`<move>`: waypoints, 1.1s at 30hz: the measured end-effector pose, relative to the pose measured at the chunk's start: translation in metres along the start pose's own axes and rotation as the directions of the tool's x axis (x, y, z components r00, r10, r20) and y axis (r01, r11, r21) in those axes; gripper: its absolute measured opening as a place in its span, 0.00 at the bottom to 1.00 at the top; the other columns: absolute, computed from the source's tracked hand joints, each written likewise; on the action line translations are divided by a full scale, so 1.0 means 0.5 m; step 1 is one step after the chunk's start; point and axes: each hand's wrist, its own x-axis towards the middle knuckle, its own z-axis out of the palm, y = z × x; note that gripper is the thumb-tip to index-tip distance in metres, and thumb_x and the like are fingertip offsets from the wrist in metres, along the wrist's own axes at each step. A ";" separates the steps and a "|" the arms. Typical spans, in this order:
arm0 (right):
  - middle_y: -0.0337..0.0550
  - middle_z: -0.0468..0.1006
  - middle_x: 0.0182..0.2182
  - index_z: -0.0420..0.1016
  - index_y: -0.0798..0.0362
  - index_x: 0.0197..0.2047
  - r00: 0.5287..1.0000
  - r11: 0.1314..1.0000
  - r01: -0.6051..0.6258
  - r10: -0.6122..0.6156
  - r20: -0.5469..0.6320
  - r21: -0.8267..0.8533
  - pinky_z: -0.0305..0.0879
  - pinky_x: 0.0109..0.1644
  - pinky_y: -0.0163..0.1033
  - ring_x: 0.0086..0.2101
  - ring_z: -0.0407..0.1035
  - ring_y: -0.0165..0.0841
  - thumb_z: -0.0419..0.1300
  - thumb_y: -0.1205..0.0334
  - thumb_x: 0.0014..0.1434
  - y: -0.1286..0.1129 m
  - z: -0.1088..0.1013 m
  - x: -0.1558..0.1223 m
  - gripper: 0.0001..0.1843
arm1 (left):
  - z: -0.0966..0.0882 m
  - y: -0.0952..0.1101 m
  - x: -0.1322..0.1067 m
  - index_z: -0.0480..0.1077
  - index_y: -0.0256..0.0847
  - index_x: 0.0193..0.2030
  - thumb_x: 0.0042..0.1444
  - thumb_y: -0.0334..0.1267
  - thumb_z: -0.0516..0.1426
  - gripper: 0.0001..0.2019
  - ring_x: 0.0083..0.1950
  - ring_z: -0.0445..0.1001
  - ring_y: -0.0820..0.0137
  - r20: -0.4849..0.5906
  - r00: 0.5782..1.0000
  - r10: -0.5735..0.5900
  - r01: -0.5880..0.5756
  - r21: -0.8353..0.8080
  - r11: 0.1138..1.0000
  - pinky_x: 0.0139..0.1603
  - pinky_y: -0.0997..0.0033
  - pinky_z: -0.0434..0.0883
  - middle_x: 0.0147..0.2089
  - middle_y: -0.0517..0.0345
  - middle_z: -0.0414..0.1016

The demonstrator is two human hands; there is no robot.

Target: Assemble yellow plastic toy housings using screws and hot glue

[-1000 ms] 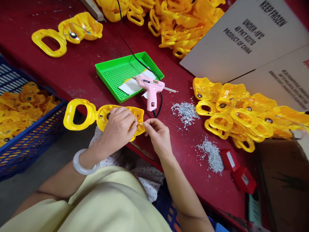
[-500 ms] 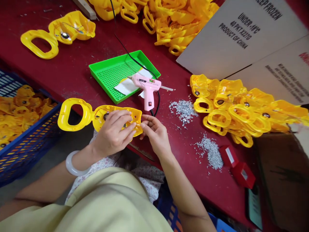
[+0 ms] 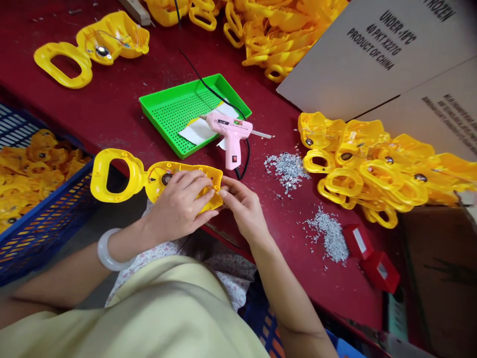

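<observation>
Over the edge of the red table (image 3: 112, 114), the left hand (image 3: 179, 206) gripped a yellow plastic casing (image 3: 117, 174) at near left, and the right hand (image 3: 242, 211) pinched its end. Farther off, a pink glue gun (image 3: 231, 134) sat on a green tray (image 3: 179, 89).

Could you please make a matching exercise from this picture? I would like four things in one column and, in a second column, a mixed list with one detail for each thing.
Things:
1. pink hot glue gun
2. green perforated tray
3. white bangle
4. yellow plastic part

Details:
A. held by the left hand and right hand
B. worn around the left wrist
C. has a black cord
D. has white paper lying in it

Right pairs: 1-C, 2-D, 3-B, 4-A
</observation>
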 end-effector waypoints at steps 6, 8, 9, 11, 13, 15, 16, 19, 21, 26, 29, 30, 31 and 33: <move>0.34 0.72 0.30 0.73 0.51 0.49 0.998 0.998 0.060 -0.060 0.008 0.000 0.74 0.31 0.35 0.29 0.69 0.27 0.66 0.53 0.54 0.004 0.008 0.003 0.20 | -0.017 -0.005 0.000 0.74 0.38 0.46 0.63 0.34 0.54 0.09 0.57 0.71 0.60 -0.152 0.985 -0.078 0.045 -0.209 0.977 0.59 0.53 0.71 0.52 0.46 0.74; 0.34 0.72 0.29 0.73 0.52 0.48 0.997 0.996 0.078 -0.078 0.002 -0.032 0.73 0.30 0.35 0.26 0.69 0.26 0.65 0.53 0.54 0.006 0.009 0.004 0.20 | -0.027 -0.008 -0.002 0.75 0.40 0.44 0.62 0.33 0.54 0.09 0.56 0.72 0.61 -0.207 0.970 -0.130 0.087 -0.205 0.975 0.59 0.54 0.71 0.50 0.48 0.75; 0.33 0.73 0.29 0.72 0.52 0.47 0.997 0.996 0.081 -0.081 0.004 -0.047 0.73 0.30 0.34 0.25 0.68 0.25 0.65 0.52 0.54 0.008 0.010 0.005 0.19 | -0.031 -0.009 -0.004 0.75 0.41 0.43 0.62 0.34 0.54 0.08 0.57 0.71 0.60 -0.210 0.968 -0.140 0.105 -0.168 0.980 0.59 0.52 0.70 0.50 0.48 0.75; 0.33 0.73 0.28 0.72 0.52 0.47 0.996 0.995 0.084 -0.083 0.019 -0.062 0.72 0.29 0.34 0.24 0.68 0.25 0.65 0.52 0.54 0.009 0.011 0.006 0.20 | -0.035 -0.014 -0.008 0.76 0.42 0.43 0.61 0.38 0.57 0.08 0.60 0.69 0.55 -0.164 0.978 -0.131 0.122 -0.062 0.991 0.60 0.45 0.67 0.52 0.48 0.75; 0.32 0.73 0.27 0.71 0.53 0.48 0.995 0.993 0.098 -0.096 0.026 -0.066 0.71 0.29 0.34 0.24 0.68 0.25 0.65 0.51 0.54 0.010 0.013 0.008 0.21 | -0.034 -0.018 -0.012 0.76 0.42 0.45 0.61 0.43 0.57 0.11 0.62 0.67 0.50 -0.084 0.989 -0.123 0.126 0.026 0.992 0.60 0.41 0.64 0.54 0.45 0.75; 0.32 0.73 0.26 0.71 0.53 0.47 0.993 0.991 0.114 -0.112 0.027 -0.076 0.71 0.28 0.33 0.24 0.67 0.24 0.65 0.51 0.54 0.010 0.015 0.009 0.21 | -0.028 -0.021 -0.016 0.76 0.41 0.48 0.62 0.47 0.56 0.15 0.62 0.66 0.48 -0.025 0.992 -0.123 0.125 0.075 0.989 0.59 0.39 0.63 0.56 0.42 0.73; 0.32 0.72 0.26 0.71 0.53 0.47 0.993 0.989 0.120 -0.118 0.028 -0.082 0.70 0.28 0.33 0.24 0.67 0.24 0.65 0.51 0.54 0.010 0.016 0.009 0.21 | -0.026 -0.022 -0.017 0.76 0.41 0.49 0.62 0.48 0.55 0.17 0.62 0.66 0.48 -0.008 0.993 -0.122 0.122 0.087 0.989 0.59 0.39 0.63 0.56 0.42 0.73; 0.32 0.72 0.26 0.71 0.53 0.47 0.991 0.987 0.136 -0.136 0.005 -0.089 0.70 0.28 0.33 0.23 0.67 0.24 0.64 0.50 0.54 0.010 0.015 0.008 0.21 | -0.030 -0.029 -0.019 0.75 0.40 0.49 0.64 0.49 0.53 0.18 0.60 0.66 0.51 -0.013 0.994 -0.107 0.108 0.071 0.992 0.60 0.43 0.64 0.55 0.41 0.72; 0.32 0.72 0.27 0.71 0.53 0.47 0.989 0.987 0.140 -0.143 -0.030 -0.084 0.70 0.27 0.33 0.23 0.67 0.24 0.64 0.50 0.54 0.012 0.011 0.006 0.22 | -0.043 -0.038 -0.023 0.74 0.39 0.49 0.64 0.48 0.54 0.17 0.60 0.67 0.54 -0.058 0.993 -0.101 0.104 0.044 0.994 0.61 0.47 0.65 0.55 0.42 0.72; 0.32 0.71 0.25 0.71 0.55 0.47 0.987 0.987 0.127 -0.136 -0.090 -0.101 0.69 0.27 0.34 0.23 0.66 0.25 0.63 0.51 0.54 0.014 0.000 0.000 0.21 | -0.100 -0.087 -0.056 0.69 0.41 0.57 0.58 0.59 0.56 0.28 0.63 0.66 0.51 -0.092 0.990 -0.104 0.113 0.108 0.988 0.63 0.45 0.62 0.58 0.40 0.70; 0.34 0.72 0.26 0.71 0.55 0.47 0.985 0.986 0.120 -0.132 -0.112 -0.113 0.69 0.27 0.34 0.24 0.66 0.25 0.63 0.52 0.53 0.014 -0.001 -0.001 0.22 | -0.128 -0.131 -0.088 0.64 0.39 0.64 0.50 0.69 0.56 0.42 0.65 0.63 0.46 -0.009 0.984 -0.175 0.174 0.186 0.967 0.65 0.43 0.58 0.62 0.36 0.67; 0.34 0.72 0.27 0.71 0.55 0.47 0.984 0.986 0.120 -0.134 -0.116 -0.115 0.69 0.27 0.34 0.24 0.66 0.25 0.63 0.52 0.53 0.014 -0.001 -0.001 0.22 | -0.133 -0.147 -0.098 0.61 0.39 0.66 0.49 0.71 0.56 0.46 0.67 0.61 0.45 0.023 0.978 -0.206 0.197 0.200 0.960 0.66 0.42 0.57 0.64 0.35 0.64; 0.34 0.73 0.26 0.72 0.55 0.47 0.983 0.985 0.122 -0.136 -0.119 -0.118 0.69 0.27 0.34 0.24 0.66 0.25 0.63 0.52 0.52 0.014 0.000 -0.001 0.22 | -0.137 -0.162 -0.106 0.59 0.38 0.67 0.49 0.72 0.55 0.48 0.68 0.60 0.45 0.058 0.971 -0.231 0.215 0.201 0.956 0.67 0.42 0.56 0.66 0.35 0.63; 0.34 0.72 0.26 0.72 0.55 0.47 0.981 0.985 0.128 -0.143 -0.131 -0.120 0.68 0.27 0.34 0.24 0.66 0.26 0.64 0.52 0.52 0.014 -0.001 0.000 0.22 | -0.139 -0.189 -0.117 0.57 0.40 0.69 0.50 0.72 0.53 0.48 0.68 0.60 0.46 0.125 0.958 -0.257 0.233 0.179 0.956 0.67 0.43 0.56 0.67 0.37 0.63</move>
